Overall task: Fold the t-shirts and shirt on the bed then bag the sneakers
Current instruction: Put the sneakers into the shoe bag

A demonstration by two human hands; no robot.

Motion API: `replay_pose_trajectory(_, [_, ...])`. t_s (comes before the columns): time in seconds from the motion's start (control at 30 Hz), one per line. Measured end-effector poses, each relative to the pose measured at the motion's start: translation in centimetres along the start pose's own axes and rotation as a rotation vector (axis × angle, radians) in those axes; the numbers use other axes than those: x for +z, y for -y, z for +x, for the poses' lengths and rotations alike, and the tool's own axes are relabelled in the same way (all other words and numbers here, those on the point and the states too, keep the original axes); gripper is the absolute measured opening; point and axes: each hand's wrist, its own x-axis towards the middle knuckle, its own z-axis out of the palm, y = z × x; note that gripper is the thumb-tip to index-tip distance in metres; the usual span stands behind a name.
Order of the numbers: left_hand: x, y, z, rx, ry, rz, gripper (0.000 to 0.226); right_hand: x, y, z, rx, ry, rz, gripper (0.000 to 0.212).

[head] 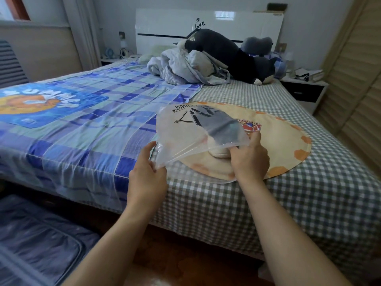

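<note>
A clear plastic bag [181, 129] with black print lies over the round beige mat [288, 145] on the bed. A grey sneaker [218, 122] shows through the bag, and its white sole [220, 152] pokes out at the bag's mouth. My left hand [147, 170] pinches the bag's near left corner. My right hand [250, 159] grips the bag's opening at the right, fingers at the sneaker's heel. A rumpled heap of pale clothes [185, 69] sits near the headboard.
The bed carries a blue plaid sheet [82, 120] on the left and a green checked sheet [309, 203] on the right. A dark plush toy [237, 56] lies by the headboard. A nightstand [305, 89] stands at right, blue bedding [37, 240] on the floor at left.
</note>
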Motion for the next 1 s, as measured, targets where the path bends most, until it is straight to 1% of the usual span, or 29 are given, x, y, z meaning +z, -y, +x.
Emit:
replay_pose_trajectory(0.07, [-0.5,0.4,0.4,-0.01,-0.022,0.022,0.057,-0.2,-0.6,0.5,-0.035,0.053,0.068,0.03])
replay_pose_trajectory(0.13, [-0.9,0.6,0.7,-0.037,-0.046,0.046,0.057,-1.3,-1.5,0.7,-0.011,0.097,0.122,0.024])
replay_pose_trajectory(0.17, [-0.9,0.7,0.7,-0.031,-0.064,0.09,0.058,-2.2,-1.9,0.5,0.0,0.1,0.144,0.022])
replay_pose_trajectory(0.2, [-0.8,0.8,0.6,0.014,-0.098,0.176,0.06,-3.1,-2.4,0.2,-0.022,0.09,0.155,0.021])
replay_pose_trajectory(0.23, [-0.7,0.7,0.3,0.1,-0.149,0.303,0.063,-4.0,-2.8,-0.4,-0.078,0.07,0.147,0.02])
replay_pose_trajectory(0.3, [0.1,0.0,-0.8,0.346,-0.247,0.576,0.069,-5.8,-3.5,-1.4,-0.232,0.017,0.101,0.017])
replay_pose_trajectory(0.33, [0.7,-0.5,-1.5,0.464,-0.27,0.644,0.071,-6.5,-4.0,-1.8,-0.293,0.009,0.079,0.016])
replay_pose_trajectory(0.37, [1.5,-1.3,-2.4,0.565,-0.262,0.658,0.072,-7.3,-4.5,-2.0,-0.325,0.035,0.061,0.013])
replay_pose_trajectory(0.4, [2.5,-2.1,-3.5,0.656,-0.219,0.641,0.072,-7.9,-5.0,-2.1,-0.326,0.091,0.041,0.01])
replay_pose_trajectory(0.43, [3.7,-2.8,-4.8,0.742,-0.144,0.612,0.07,-8.7,-5.7,-2.3,-0.304,0.158,0.024,0.009])
replay_pose_trajectory(0.47, [5.1,-3.4,-6.2,0.823,-0.045,0.585,0.067,-9.7,-6.5,-2.4,-0.275,0.209,0.013,0.012])
replay_pose_trajectory(0.53, [7.7,-3.5,-9.0,0.98,0.187,0.579,0.061,-11.9,-8.6,-2.9,-0.234,0.224,0.026,0.019])
replay_pose_trajectory(0.6, [10.8,-3.2,-11.5,1.139,0.39,0.614,0.057,-14.5,-11.6,-3.4,-0.169,0.209,-0.009,0.018])
replay_pose_trajectory(0.67, [14.8,-3.3,-13.9,1.23,0.528,0.645,0.062,-17.1,-16.1,-3.3,-0.001,0.246,-0.1,0.012])
replay_pose_trajectory(0.77, [22.1,-6.2,-16.5,1.161,0.631,0.734,0.08,-21.1,-24.3,-3.0,0.297,0.363,-0.25,0.011])
replay_pose_trajectory(0.8, [24.6,-7.3,-16.8,1.112,0.654,0.784,0.084,-22.6,-27.1,-3.3,0.386,0.388,-0.278,0.012])
replay_pose_trajectory(0.83, [26.9,-8.2,-16.7,1.057,0.666,0.843,0.086,-23.9,-29.7,-3.8,0.474,0.379,-0.297,0.012])
replay_pose_trajectory(0.9, [31.1,-9.1,-16.3,0.943,0.71,0.94,0.091,-26.2,-34.6,-5.1,0.624,0.269,-0.358,0.018])
replay_pose_trajectory(0.97, [33.9,-7.9,-16.3,0.851,0.78,1.051,0.097,-27.6,-38.1,-6.0,0.733,0.125,-0.394,0.037])
replay_pose_trajectory(1.0, [34.7,-7.0,-16.5,0.836,0.797,1.109,0.1,-27.9,-39.4,-6.1,0.761,0.077,-0.378,0.048])
